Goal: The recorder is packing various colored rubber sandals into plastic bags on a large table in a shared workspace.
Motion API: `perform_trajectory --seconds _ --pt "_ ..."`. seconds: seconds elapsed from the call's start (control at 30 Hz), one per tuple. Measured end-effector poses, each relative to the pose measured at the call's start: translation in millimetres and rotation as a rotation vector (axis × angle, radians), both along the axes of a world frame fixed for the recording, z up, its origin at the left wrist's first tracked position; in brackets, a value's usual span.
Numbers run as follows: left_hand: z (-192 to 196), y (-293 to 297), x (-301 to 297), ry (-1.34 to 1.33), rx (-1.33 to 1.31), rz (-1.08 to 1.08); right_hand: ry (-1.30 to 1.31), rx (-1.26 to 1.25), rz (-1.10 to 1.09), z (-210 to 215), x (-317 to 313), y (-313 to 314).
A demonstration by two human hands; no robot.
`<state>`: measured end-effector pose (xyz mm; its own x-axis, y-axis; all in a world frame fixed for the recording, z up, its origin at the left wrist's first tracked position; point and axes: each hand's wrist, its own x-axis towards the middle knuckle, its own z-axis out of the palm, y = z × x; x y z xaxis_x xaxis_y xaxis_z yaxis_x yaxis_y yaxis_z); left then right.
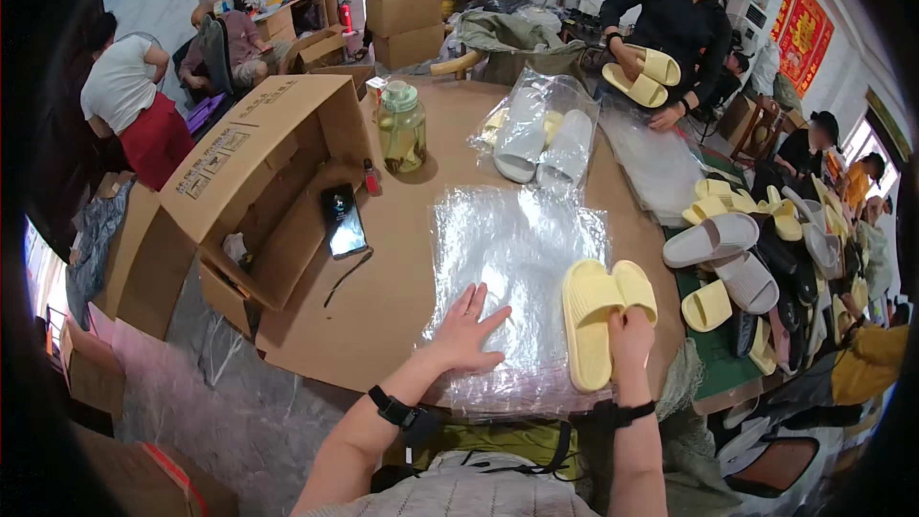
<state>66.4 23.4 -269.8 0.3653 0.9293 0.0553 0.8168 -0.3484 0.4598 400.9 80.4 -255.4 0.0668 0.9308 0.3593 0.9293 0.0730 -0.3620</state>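
My right hand (pixel 630 335) grips a pair of pale yellow slippers (pixel 593 311), held side by side over the right part of a stack of clear plastic bags (pixel 522 258). My left hand (pixel 467 333) lies flat with fingers spread on the near left part of that stack. The bags rest on a cardboard-covered table (pixel 383 297). Both wrists wear black bands.
An open cardboard box (pixel 254 182) lies on its side at left, with a phone (pixel 343 220) beside it. A jar with a green lid (pixel 402 129) and a bagged pair of white slippers (pixel 541 139) stand farther back. Loose slippers (pixel 747 249) pile at right. A person in black across the table holds yellow slippers (pixel 643 77).
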Motion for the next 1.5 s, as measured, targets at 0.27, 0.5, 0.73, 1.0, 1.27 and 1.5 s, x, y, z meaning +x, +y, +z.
perform_trajectory --seconds 0.27,0.5,0.73,1.0,1.27,1.5 --pt "37 -7 20 0.192 0.279 -0.248 0.498 0.11 -0.01 30 25 -69" --pt "9 -3 30 -0.013 0.127 -0.242 0.599 0.098 0.075 41 43 -100" --pt "8 12 33 -0.246 0.216 -0.165 0.517 0.151 0.213 65 33 -118" --pt "22 9 46 -0.432 -0.01 0.129 0.428 -0.335 0.615 75 0 -131" --pt "39 -10 54 -0.329 0.261 0.015 0.111 -0.279 0.45 63 -9 -119" --pt "72 -34 68 -0.285 0.482 -0.145 0.096 -0.128 0.375 42 -59 -77"
